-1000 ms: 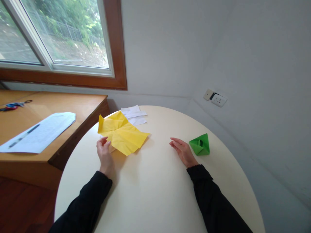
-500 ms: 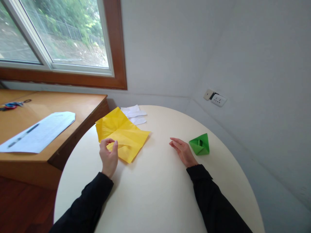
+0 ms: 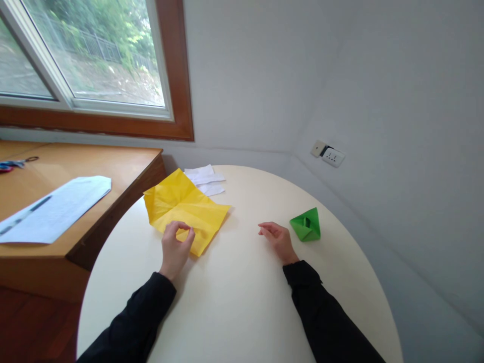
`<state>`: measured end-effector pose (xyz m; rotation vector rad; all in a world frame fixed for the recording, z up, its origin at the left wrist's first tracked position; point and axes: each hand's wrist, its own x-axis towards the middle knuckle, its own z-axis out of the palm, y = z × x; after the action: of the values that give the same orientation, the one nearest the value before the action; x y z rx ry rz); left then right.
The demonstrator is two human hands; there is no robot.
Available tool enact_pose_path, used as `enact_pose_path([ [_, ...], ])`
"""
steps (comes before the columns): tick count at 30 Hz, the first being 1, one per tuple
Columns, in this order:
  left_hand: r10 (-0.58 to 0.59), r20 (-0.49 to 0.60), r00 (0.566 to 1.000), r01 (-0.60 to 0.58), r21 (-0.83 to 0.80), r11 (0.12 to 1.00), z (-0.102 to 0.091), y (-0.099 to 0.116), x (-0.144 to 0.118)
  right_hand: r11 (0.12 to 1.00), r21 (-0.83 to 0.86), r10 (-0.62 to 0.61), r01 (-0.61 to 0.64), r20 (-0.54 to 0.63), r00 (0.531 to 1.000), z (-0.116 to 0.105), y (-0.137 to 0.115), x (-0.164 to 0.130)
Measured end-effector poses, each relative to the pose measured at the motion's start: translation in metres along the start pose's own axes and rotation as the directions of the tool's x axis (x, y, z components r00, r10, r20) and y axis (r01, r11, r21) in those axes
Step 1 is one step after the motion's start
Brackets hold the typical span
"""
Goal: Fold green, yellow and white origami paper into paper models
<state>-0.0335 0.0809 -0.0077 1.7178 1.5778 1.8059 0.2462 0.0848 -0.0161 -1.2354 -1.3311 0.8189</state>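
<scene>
Head view: two black sleeves reach across a round cream tabletop (image 3: 242, 302) toward coloured paper. The left hand (image 3: 176, 249) has thumb and fingertips pinched on the near corner of a creased yellow sheet (image 3: 185, 209), which lies opened out on the left part of the tabletop, its far edge by the wooden desk (image 3: 75, 171). The right hand (image 3: 276, 238) rests loosely open on its edge, holding nothing, just beside a folded green paper figure (image 3: 305, 226).

By the look of it, the sheet is being gathered for a fold, with the corner only just taken up. Folding it would call for that corner to travel across the sheet along an existing crease, and the idle right hand would likely need to come over to pin the paper flat.

Beyond the yellow sheet lie white paper scraps (image 3: 206, 179), touching or slightly under its far edge. On the desk sit a printed page (image 3: 53, 209) and scissors (image 3: 11, 164). Nothing stands between the hands and the sheet. A wall socket (image 3: 328, 154) and a window (image 3: 83, 55) close the scene.
</scene>
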Motion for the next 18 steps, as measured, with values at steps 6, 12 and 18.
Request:
enact_pose_path([
  [6,0.011,0.017,1.0,-0.011,0.009,1.0,0.001,-0.004,-0.002,0.88,-0.375,-0.361,0.293,-0.125,0.924,-0.005,-0.004,-0.024],
  [12,-0.045,0.02,0.999,0.045,-0.035,0.998,0.002,-0.005,-0.001,0.629,-0.75,-0.566,0.203,-0.263,0.781,-0.044,0.001,-0.03],
  [18,-0.065,0.034,0.997,0.067,-0.067,0.995,0.002,-0.005,-0.002,0.558,-0.826,-0.528,-0.082,-0.43,0.733,-0.071,0.021,-0.018],
])
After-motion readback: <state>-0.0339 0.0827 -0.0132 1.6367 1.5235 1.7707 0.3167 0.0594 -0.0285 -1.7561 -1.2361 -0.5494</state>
